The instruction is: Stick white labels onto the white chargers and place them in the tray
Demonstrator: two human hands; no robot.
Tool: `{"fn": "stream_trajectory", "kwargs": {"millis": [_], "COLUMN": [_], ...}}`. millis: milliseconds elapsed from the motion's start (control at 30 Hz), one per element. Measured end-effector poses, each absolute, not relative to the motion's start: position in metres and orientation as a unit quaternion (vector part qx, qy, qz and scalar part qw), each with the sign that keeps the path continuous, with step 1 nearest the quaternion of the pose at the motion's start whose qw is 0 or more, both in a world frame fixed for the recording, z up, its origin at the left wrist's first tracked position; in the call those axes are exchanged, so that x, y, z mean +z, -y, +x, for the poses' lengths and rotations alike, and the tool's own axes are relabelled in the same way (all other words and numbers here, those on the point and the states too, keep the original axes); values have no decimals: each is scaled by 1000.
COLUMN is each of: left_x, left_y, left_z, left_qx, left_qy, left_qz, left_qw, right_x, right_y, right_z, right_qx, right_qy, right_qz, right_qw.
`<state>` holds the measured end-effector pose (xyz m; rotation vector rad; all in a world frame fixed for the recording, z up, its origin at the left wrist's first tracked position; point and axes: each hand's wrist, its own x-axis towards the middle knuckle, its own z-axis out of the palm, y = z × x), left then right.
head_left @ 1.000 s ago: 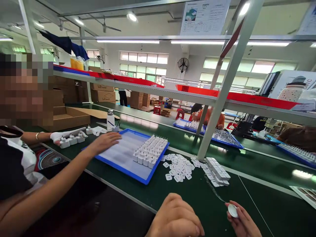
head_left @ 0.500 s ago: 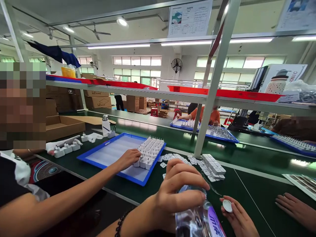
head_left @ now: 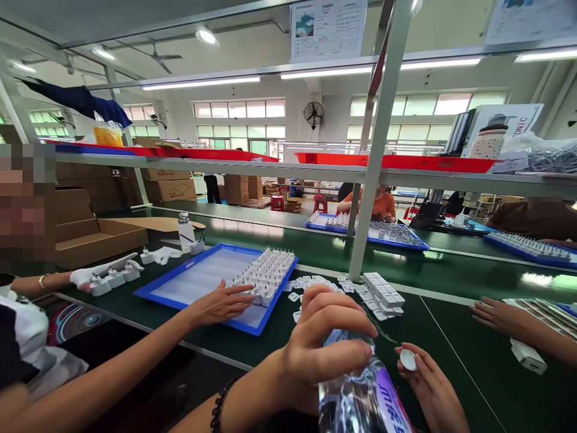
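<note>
My left hand, with a dark bead bracelet at the wrist, is wrapped around the upper part of a clear plastic water bottle. The bottle has a purple label and is close to the camera, its lower end cut off by the frame. To the right of it, my right hand pinches a round white bottle cap, inner side showing, between thumb and fingers. Bottle and cap are apart. Small white square plates and stacked white blocks lie on the green worktop beyond my hands.
A co-worker's hand is at a blue-rimmed tray holding rows of white pronged adapters. Another person's hand rests at the right, near a white adapter-like piece. A shelf post stands ahead.
The view has shifted slightly. The left co-worker's fingers have opened and drawn back from the adapters. At the right, another person's hand has moved forward, and a white piece now shows beside that arm.
</note>
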<state>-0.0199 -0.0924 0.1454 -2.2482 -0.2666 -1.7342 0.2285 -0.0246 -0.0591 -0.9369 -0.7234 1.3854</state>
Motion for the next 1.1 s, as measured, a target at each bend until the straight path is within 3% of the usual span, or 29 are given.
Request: {"fn": "stream_trajectory", "kwargs": {"millis": [1100], "left_x": [158], "left_y": [97], "left_z": [-5], "left_qx": [-581], "left_qy": [71], "left_qz": [-794], "left_qw": [161], "right_x": [-62], "right_y": [24], "right_z": [221], "right_qx": [588], "right_qy": [335], "right_qz": [-408], "right_qw": [613]}}
